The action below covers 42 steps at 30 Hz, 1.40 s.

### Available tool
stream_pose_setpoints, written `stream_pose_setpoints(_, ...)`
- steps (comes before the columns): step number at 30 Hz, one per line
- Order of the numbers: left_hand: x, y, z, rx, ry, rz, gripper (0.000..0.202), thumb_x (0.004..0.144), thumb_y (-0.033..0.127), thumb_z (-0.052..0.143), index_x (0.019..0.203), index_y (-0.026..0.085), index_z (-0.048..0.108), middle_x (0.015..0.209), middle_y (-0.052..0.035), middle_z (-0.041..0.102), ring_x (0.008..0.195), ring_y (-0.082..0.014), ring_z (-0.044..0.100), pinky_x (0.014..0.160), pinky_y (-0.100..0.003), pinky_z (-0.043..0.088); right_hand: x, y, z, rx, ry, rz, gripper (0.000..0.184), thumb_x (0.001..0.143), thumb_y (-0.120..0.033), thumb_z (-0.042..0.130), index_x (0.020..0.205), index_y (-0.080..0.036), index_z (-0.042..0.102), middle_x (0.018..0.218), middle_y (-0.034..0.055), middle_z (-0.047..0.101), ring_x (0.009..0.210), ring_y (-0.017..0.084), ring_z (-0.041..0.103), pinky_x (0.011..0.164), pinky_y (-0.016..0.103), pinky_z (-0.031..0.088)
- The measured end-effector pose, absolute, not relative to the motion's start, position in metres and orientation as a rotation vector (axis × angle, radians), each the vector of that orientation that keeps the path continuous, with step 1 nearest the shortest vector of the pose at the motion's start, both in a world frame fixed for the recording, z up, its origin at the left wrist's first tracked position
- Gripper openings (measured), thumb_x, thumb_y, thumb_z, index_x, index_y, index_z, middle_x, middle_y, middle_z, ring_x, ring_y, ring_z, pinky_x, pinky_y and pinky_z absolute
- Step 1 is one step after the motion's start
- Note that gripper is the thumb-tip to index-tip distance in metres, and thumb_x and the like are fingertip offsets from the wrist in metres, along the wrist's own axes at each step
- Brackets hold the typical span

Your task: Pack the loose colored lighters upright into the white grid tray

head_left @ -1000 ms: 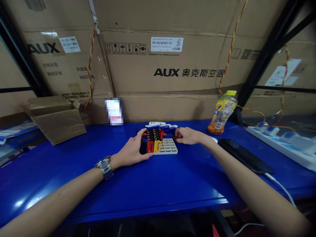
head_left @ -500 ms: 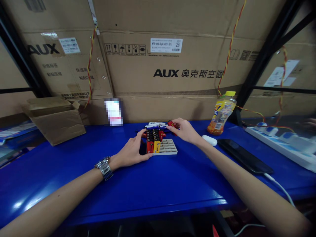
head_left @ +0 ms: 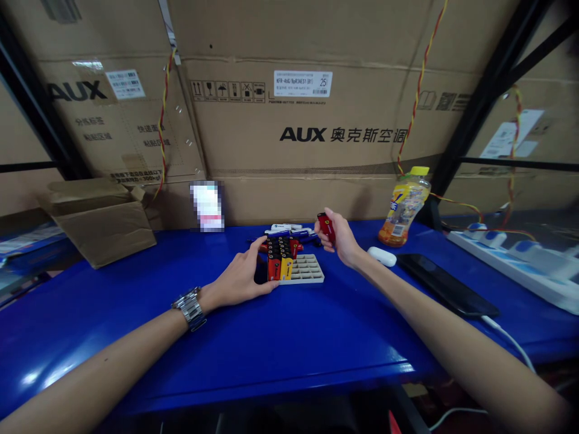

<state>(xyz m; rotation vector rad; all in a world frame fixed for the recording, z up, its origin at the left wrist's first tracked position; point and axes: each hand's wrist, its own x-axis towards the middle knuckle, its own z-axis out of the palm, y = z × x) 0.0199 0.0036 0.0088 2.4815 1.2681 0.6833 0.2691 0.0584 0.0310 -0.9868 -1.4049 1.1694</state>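
White plastic makes the grid tray [head_left: 308, 279], which lies flat on the blue table [head_left: 289, 355], and from it we measure every place. At its left end stand the upright lighters, as we take them to be, close together in rows, with a red one [head_left: 274, 269] and a yellow one [head_left: 286, 269] at the front. We think the small compartments hold them straight, because such narrow bodies would tip easily alone. The compartments in its right part have no lighter in them.

Our left hand [head_left: 237, 276] is spread around the left end of the tray: the thumb is at the front corner, the forefinger reaches toward the back of the rows. How strongly it presses, we cannot tell; probably this frame of fingers stops the tray from sliding and the rows from leaning.

Our right hand [head_left: 344, 238] is raised behind and to the right of the tray, pinching a red-and-black lighter [head_left: 326, 227] between thumb and fingers. This lighter is tilted and well apart from the tray. Held so, its yellow emblem remains visible, and the grip seems suitable for turning it.

Behind the tray, white and blue lighters [head_left: 284, 228] lie loosely in a heap, likely left there for easy reach. Farther right of the tray rest a white case [head_left: 381, 257] and a dark phone [head_left: 446, 283].
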Motion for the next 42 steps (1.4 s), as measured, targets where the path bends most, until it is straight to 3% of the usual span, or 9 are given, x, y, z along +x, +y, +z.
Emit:
stream_pose_setpoints(3, 0.02, 0.003, 0.01, 2.477, 1.284, 0.66, 0.092, 0.078, 0.051, 0.06, 0.146, 0.015, 0.01, 0.135, -0.0212, 0.049, 0.118, -0.0381, 0.053, 0.097, -0.055, 0.042, 0.268, 0.06, 0.031, -0.941, -1.301, 1.269, 0.047, 0.087, -0.058, 0.035, 0.058, -0.021, 0.042, 0.044, -0.0044, 0.031, 0.038, 0.009, 0.026, 0.036, 0.024, 0.021)
stream_pose_setpoints(8, 0.02, 0.003, 0.009, 2.501, 1.278, 0.681, 0.091, 0.078, 0.052, 0.06, 0.146, 0.016, 0.01, 0.137, -0.0201, 0.048, 0.119, -0.0373, 0.053, 0.097, -0.055, 0.042, 0.264, 0.057, 0.033, -0.847, -1.23, 1.397, 0.046, 0.09, -0.049, 0.031, 0.054, -0.021, 0.04, 0.045, -0.0032, 0.032, 0.041, 0.01, 0.028, 0.04, 0.024, 0.024)
stream_pose_setpoints(20, 0.02, 0.005, 0.006, 2.51, 1.279, 0.692, 0.092, 0.078, 0.052, 0.061, 0.146, 0.016, 0.01, 0.135, -0.0214, 0.05, 0.118, -0.039, 0.054, 0.095, -0.055, 0.043, 0.256, 0.053, 0.036, -0.857, -1.117, 1.417, 0.034, 0.091, -0.036, 0.024, 0.069, -0.021, 0.044, 0.053, -0.0027, 0.036, 0.044, 0.011, 0.029, 0.044, 0.025, 0.022)
stream_pose_setpoints(26, 0.019, 0.005, 0.006, 2.527, 1.263, 0.704, 0.091, 0.078, 0.052, 0.06, 0.146, 0.016, 0.01, 0.134, -0.0209, 0.051, 0.116, -0.0378, 0.055, 0.095, -0.055, 0.043, 0.257, 0.056, 0.03, -0.805, -1.218, 1.418, 0.036, 0.093, -0.04, 0.025, 0.069, -0.02, 0.045, 0.054, -0.0023, 0.036, 0.046, 0.011, 0.029, 0.046, 0.026, 0.024)
stream_pose_setpoints(32, 0.02, 0.006, 0.005, 2.522, 1.262, 0.702, 0.091, 0.078, 0.05, 0.062, 0.145, 0.015, 0.011, 0.136, -0.0206, 0.05, 0.119, -0.0365, 0.053, 0.098, -0.053, 0.041, 0.259, 0.059, 0.024, -0.829, -1.333, 1.321, 0.035, 0.088, -0.058, 0.043, 0.082, -0.024, 0.043, 0.056, -0.0051, 0.042, 0.045, 0.01, 0.035, 0.043, 0.024, 0.024)
stream_pose_setpoints(37, 0.019, 0.006, 0.005, 2.531, 1.268, 0.707, 0.091, 0.078, 0.051, 0.061, 0.145, 0.015, 0.011, 0.136, -0.0213, 0.049, 0.119, -0.0373, 0.053, 0.097, -0.054, 0.042, 0.265, 0.055, 0.027, -0.882, -1.737, 0.951, 0.027, 0.082, -0.047, 0.062, 0.081, -0.022, 0.051, 0.068, -0.0009, 0.055, 0.057, 0.011, 0.047, 0.05, 0.026, 0.037)
stream_pose_setpoints(42, 0.019, 0.007, 0.003, 2.535, 1.255, 0.719, 0.09, 0.078, 0.051, 0.061, 0.145, 0.017, 0.011, 0.133, -0.0202, 0.051, 0.113, -0.0372, 0.057, 0.094, -0.055, 0.044, 0.268, 0.051, 0.03, -0.848, -1.96, 0.832, 0.026, 0.078, -0.044, 0.067, 0.08, -0.018, 0.066, 0.064, -0.0006, 0.051, 0.058, 0.011, 0.043, 0.052, 0.027, 0.036)
